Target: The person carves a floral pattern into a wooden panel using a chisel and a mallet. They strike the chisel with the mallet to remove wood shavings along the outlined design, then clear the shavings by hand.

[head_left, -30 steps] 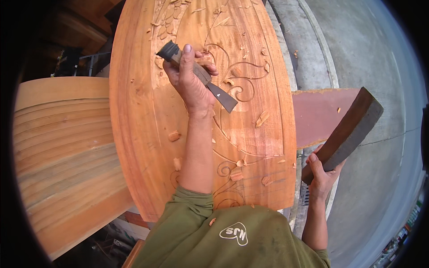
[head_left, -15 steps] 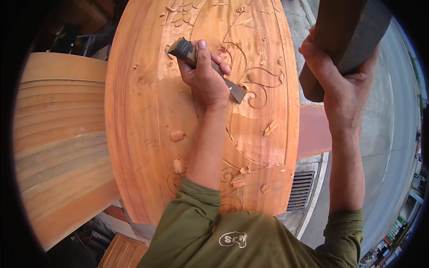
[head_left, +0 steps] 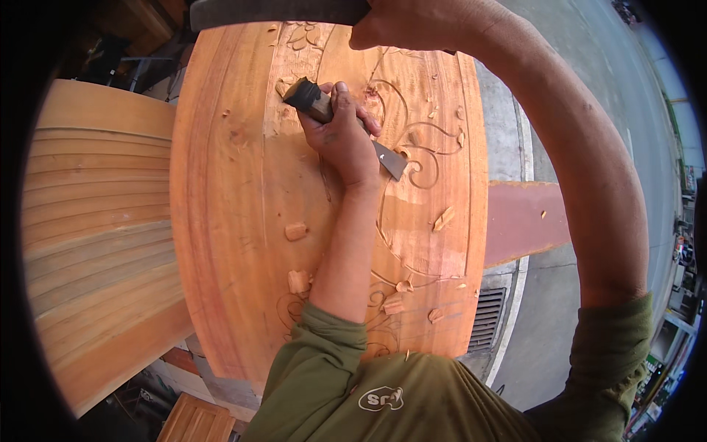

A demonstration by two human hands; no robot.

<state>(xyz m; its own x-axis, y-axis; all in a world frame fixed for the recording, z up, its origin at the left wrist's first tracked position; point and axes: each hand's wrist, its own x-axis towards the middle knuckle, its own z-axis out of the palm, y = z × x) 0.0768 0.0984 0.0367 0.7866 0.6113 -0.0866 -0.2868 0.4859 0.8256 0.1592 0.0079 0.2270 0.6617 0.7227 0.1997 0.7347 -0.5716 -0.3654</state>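
My left hand (head_left: 342, 144) is closed around the handle of a chisel (head_left: 388, 160), which has a wide flat blade and dark wrapping on its butt end. The blade's edge meets a carved wooden panel (head_left: 228, 184), beside a scroll-shaped groove. Curled wood shavings (head_left: 443, 219) lie around it. At the top of the view, my right hand (head_left: 420, 23) grips a dark, block-like wooden mallet (head_left: 280, 13), raised over the panel's far end and partly cut off by the frame. Vine and flower outlines run along the panel.
Left of the panel stand stacked wooden boards (head_left: 103, 214). A reddish-brown plank (head_left: 526, 221) sticks out under the panel on the right. Beyond it are a drain grate (head_left: 487, 320) and a paved road (head_left: 589, 132). A smaller wooden panel (head_left: 195, 421) is at lower left.
My right hand has swung the mallet from the upper right up and leftward to the top of the view. My left hand and the chisel have stayed nearly in place.
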